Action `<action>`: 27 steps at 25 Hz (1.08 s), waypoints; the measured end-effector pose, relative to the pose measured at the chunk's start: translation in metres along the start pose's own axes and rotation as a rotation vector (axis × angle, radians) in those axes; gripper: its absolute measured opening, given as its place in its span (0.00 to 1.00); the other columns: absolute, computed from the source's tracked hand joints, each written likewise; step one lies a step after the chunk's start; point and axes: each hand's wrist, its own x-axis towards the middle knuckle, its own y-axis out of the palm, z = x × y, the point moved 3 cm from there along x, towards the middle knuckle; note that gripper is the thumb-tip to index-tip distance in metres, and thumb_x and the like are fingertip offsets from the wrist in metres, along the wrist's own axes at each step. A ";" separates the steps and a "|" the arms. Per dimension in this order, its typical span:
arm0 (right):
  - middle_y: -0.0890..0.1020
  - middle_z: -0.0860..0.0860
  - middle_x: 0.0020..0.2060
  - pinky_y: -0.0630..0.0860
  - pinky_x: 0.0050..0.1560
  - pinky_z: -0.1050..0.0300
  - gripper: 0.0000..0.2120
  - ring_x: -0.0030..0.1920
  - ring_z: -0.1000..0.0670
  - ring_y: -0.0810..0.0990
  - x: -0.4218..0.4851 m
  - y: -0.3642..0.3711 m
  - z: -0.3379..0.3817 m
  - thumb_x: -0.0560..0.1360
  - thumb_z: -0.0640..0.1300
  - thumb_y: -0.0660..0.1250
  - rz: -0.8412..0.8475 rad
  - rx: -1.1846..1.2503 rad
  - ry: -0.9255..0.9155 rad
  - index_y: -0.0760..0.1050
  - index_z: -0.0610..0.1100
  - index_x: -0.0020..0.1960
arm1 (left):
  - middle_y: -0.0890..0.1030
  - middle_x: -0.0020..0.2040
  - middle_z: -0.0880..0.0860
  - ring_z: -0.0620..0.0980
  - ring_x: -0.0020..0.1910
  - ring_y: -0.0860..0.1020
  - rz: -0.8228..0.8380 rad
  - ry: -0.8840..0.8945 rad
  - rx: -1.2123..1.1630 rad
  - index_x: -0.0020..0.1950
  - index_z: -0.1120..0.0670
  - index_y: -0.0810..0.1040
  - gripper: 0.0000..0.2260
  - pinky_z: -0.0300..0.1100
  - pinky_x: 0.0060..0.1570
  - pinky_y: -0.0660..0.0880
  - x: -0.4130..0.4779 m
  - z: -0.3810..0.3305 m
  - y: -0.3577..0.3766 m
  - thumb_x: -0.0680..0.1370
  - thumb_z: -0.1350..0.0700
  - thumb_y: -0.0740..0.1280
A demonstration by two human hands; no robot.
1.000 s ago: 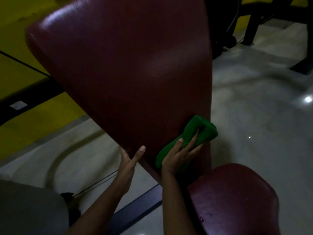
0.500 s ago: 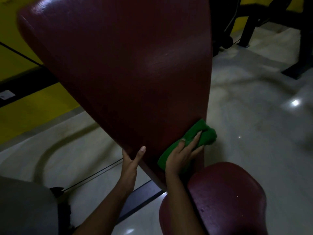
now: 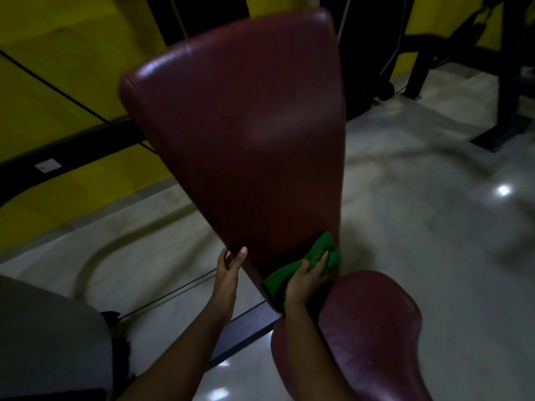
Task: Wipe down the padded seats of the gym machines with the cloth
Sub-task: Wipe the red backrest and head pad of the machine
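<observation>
A tall maroon padded backrest (image 3: 246,125) tilts away from me and narrows toward its bottom. Below it on the right sits the maroon padded seat (image 3: 373,328). My right hand (image 3: 307,279) presses a bunched green cloth (image 3: 321,253) against the narrow lower end of the backrest, fingers curled into the fabric. My left hand (image 3: 230,263) holds the backrest's lower left edge, thumb on the front face and fingers behind it.
A dark frame bar (image 3: 246,325) runs along the pale glossy floor (image 3: 419,212) under the pads. A thin black cable (image 3: 72,102) crosses the yellow wall (image 3: 58,68) at left. Black machine frames (image 3: 434,59) stand at the back right. Something grey (image 3: 43,328) fills the lower left corner.
The view has pulled back, so the whole backrest top now shows. My right hand and the cloth slid slightly lower on the narrow end. My left hand keeps its hold on the edge.
</observation>
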 end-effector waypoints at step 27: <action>0.59 0.47 0.74 0.58 0.69 0.51 0.26 0.73 0.54 0.53 -0.097 0.044 0.492 0.70 0.64 0.50 0.559 0.227 -1.138 0.56 0.63 0.68 | 0.68 0.71 0.53 0.51 0.71 0.66 -0.347 0.822 -0.242 0.72 0.53 0.64 0.21 0.42 0.62 0.62 -0.027 -0.465 -0.045 0.81 0.47 0.54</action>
